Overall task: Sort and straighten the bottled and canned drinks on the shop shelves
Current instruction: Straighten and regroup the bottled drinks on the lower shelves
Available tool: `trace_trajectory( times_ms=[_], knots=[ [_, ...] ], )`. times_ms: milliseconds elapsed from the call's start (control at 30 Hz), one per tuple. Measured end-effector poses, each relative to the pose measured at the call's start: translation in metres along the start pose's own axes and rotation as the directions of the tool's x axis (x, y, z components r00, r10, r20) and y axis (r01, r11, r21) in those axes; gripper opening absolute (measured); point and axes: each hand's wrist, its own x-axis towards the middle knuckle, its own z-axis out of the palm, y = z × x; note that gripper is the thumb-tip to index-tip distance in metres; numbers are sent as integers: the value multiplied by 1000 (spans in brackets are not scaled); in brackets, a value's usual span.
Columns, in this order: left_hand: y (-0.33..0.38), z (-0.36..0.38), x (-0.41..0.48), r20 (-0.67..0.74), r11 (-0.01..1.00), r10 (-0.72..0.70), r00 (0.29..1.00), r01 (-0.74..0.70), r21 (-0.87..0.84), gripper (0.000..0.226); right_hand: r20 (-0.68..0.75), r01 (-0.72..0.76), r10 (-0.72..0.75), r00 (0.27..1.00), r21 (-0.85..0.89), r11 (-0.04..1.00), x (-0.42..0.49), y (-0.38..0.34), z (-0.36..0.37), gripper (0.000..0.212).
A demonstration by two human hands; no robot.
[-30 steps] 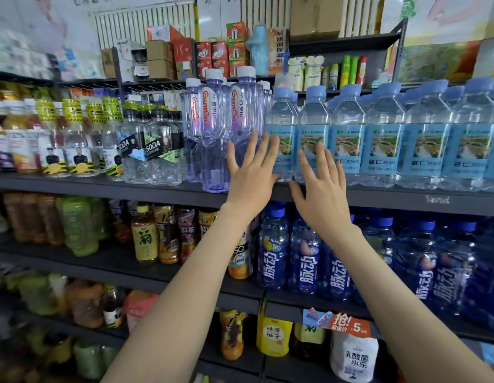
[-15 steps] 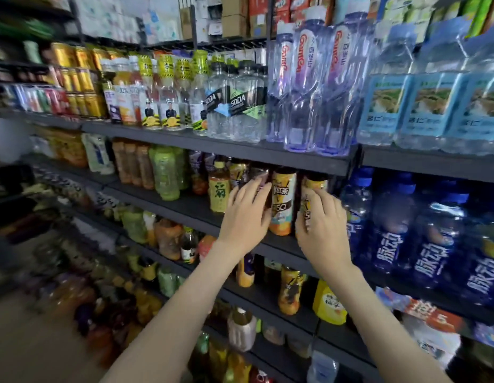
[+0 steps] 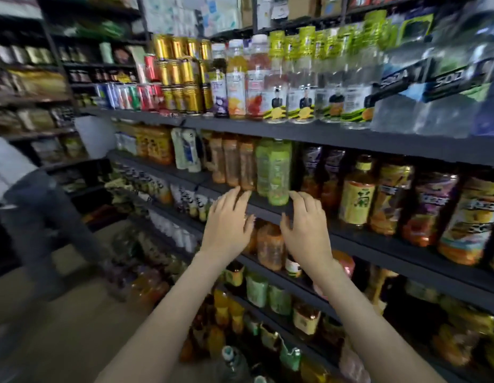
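Fingers (image 3: 236,199) of left hand (image 3: 229,228) straight and spread. Fingers (image 3: 302,201) of right hand (image 3: 306,233) loosely bent, apart. Both hands hold nothing and sit at the front edge of the middle shelf (image 3: 378,247). Right fingertips are just beside the base of the front one of 2 green bottles (image 3: 279,172); contact: cannot tell. Left of those: 3 amber bottles (image 3: 231,161), upright, in a row. Vs 0.5 s ago: hands have moved left along the same shelf, away from the orange-labelled bottles, still empty. Green bottles look translucent, green-labelled, blurred. 1 person (image 3: 33,194) at far left.
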Motion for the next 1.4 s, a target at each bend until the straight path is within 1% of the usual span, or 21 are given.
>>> trace_trajectory(
  times_ms=[100,233,433,567,633,700,833,967,1067,1167,1267,1400],
  knots=[
    [-62,-1,9,11,1000,-26,1000,26,-12,53,30,6,-7,1000,28,1000,19,-40,51,45],
    [-128,13,27,-13,999,-38,999,38,-35,49,36,14,-16,999,53,998,46,-70,109,46],
    [-215,54,69,-33,997,-59,998,57,-51,48,54,28,-29,998,26,999,102,-86,204,45],
    [-271,80,107,17,999,-40,999,40,-10,51,73,-11,5,997,75,997,141,-94,270,47],
    [-297,87,128,12,999,-32,999,32,-5,51,84,-28,20,996,84,996,159,-99,299,48],
    [-322,94,145,-8,1000,-22,1000,22,-2,49,92,-36,30,995,71,997,177,-104,325,48],
    [-377,111,170,0,1000,-23,1000,23,-17,49,90,-61,58,994,34,998,204,-120,378,46],
    [-430,130,203,3,998,54,999,-54,-41,47,69,-122,124,990,-22,992,223,-135,428,43],
    [-466,142,225,52,991,109,993,-105,-80,47,51,-226,228,972,-53,973,235,-144,463,43],
    [-493,154,245,105,976,174,979,-156,-154,48,53,-321,323,945,-37,946,244,-156,488,48],
    [-500,167,261,122,947,249,961,-215,-240,49,42,-394,398,917,-75,916,248,-165,497,47],
    [-475,183,265,157,890,363,919,-292,-350,52,7,-486,494,870,-166,858,234,-161,481,44]
  ],
)
